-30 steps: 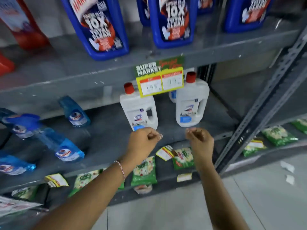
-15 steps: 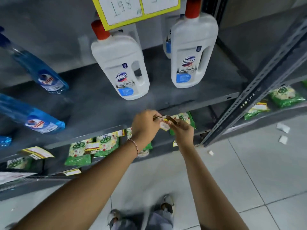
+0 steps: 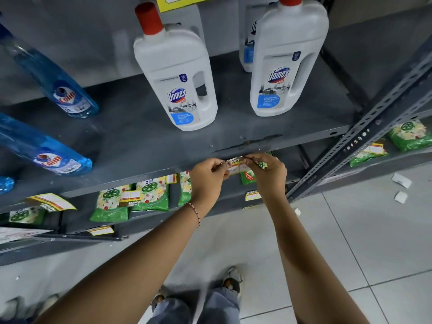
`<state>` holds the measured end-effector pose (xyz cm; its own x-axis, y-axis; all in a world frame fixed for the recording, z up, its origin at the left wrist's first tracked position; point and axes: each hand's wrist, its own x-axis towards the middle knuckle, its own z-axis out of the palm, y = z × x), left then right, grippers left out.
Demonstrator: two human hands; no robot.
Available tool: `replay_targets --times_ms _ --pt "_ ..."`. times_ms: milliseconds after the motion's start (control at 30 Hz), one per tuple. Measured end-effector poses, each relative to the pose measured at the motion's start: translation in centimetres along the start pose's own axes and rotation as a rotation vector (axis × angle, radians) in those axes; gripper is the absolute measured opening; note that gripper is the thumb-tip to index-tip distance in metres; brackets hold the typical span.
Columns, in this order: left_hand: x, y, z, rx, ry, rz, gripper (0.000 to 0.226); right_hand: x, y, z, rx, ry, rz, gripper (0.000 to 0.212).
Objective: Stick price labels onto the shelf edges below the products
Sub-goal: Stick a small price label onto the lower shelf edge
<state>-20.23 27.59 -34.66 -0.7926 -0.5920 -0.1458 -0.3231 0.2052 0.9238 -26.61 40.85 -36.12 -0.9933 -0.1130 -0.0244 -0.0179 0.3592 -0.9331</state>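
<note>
A small yellow-bordered paper price label [image 3: 237, 168] is pinched taut between the left hand [image 3: 208, 176] and right hand [image 3: 268, 174], apparently for alignment along the grey metal shelf edge [image 3: 145, 176].

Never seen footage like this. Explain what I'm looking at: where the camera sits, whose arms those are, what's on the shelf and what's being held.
There is no machine here. The camera is worn on a person's head and looks down, so the two bare arms and the feet at the bottom belong to the wearer. The left hand and right hand together pinch a small price label at the front edge of a grey metal shelf. On that shelf stand white cleaner bottles with red caps, and blue spray bottles to the left. Green packets lie on the shelf below, with labels already on some edges. Scraps of paper lie on the tiled floor.
</note>
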Motion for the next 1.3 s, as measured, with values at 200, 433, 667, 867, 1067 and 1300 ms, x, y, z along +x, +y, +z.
replay_targets --times_ms 200,433,667,867,1067,1300 --pt "0.4 0.0 0.5 -0.019 0.044 -0.002 0.013 0.3 0.3 0.6 0.029 0.059 0.032 0.01" --pt "0.4 0.5 0.3 0.058 0.091 -0.027 0.023 0.4 -0.1 0.8 -0.035 0.233 0.124 0.038" --pt "0.3 -0.2 -2.0 -0.005 0.002 -0.298 0.041 -0.8 -1.2 1.5 0.029 0.424 0.237 0.031" --pt "0.1 -3.1 -8.9 -0.403 -0.018 -0.573 0.031 -4.7 -4.3 3.6 0.158 0.472 0.153 0.01" --pt "-1.1 -6.3 -21.4 -0.771 -0.025 -0.573 0.015 -10.9 -11.3 12.5 0.12 0.021 -0.051 0.011" --pt "-0.2 -12.4 -33.5 -1.022 0.238 -0.675 0.008 -15.9 -16.4 27.1 -0.093 -0.422 -0.216 0.014"
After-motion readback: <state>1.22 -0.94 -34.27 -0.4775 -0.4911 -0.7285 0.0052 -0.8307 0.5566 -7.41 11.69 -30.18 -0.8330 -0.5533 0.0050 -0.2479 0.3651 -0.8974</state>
